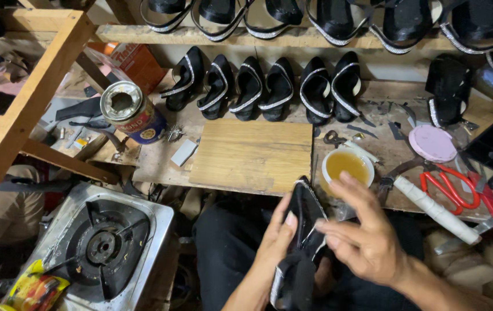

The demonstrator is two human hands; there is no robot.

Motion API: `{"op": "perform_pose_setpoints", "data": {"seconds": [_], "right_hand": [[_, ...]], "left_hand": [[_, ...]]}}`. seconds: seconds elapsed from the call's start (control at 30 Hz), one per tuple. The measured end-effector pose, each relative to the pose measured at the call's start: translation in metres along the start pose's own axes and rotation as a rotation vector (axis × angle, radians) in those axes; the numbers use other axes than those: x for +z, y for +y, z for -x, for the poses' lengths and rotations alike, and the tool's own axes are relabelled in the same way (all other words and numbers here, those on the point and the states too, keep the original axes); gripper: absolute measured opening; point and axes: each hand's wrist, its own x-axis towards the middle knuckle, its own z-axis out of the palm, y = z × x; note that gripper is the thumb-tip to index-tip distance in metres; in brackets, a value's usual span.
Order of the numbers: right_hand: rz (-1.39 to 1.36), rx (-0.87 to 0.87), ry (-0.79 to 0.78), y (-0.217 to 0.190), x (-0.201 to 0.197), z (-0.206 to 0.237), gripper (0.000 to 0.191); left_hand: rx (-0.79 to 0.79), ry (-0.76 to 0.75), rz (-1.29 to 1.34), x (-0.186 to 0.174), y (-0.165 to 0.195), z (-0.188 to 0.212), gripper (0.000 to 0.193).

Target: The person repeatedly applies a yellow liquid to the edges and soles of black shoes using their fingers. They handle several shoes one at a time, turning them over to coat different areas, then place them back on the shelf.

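Head view showed the left hand (278,242) gripping a black shoe upper (306,230) with its fingers wrapped round the back, just below the wooden board (252,155) on the bench (160,164). Right of it, the right hand (367,239) hovered over the upper's trimmed edge, fingers spread, pinching something too thin to tell. The bowl of amber glue (347,166) sat right of the board; a steady grip and light dabs along the edge seemed wise.

A black shoe upper (305,222) with a silvery studded trim along its edge is standing nearly upright, tip pointing away, just below the front edge of the counter (250,154). It is being held above the person's lap, its lower end looking blurred and dark.
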Motion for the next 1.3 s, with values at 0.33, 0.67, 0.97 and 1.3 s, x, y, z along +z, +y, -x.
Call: {"op": "perform_pose_setpoints", "data": {"seconds": [0.33, 0.67, 0.97, 1.3], "right_hand": [[0.403, 0.220, -0.156, 0.073, -0.037, -0.012, 0.053], [-0.190, 0.285, -0.087, 0.051, -0.036, -0.010, 0.036], [-0.100, 0.105, -0.145, 0.000, 0.009, -0.008, 0.054], [0.042, -0.290, 0.007, -0.018, 0.013, -0.015, 0.031]], "left_hand": [[-0.065, 0.016, 0.031, -0.002, 0.010, 0.001, 0.067], [-0.076, -0.045, 0.048, -0.004, 0.013, -0.009, 0.064], [0.001, -0.234, -0.001, 0.004, 0.014, -0.012, 0.072], [0.054, -0.284, -0.106, -0.015, 0.020, -0.004, 0.074]]}}
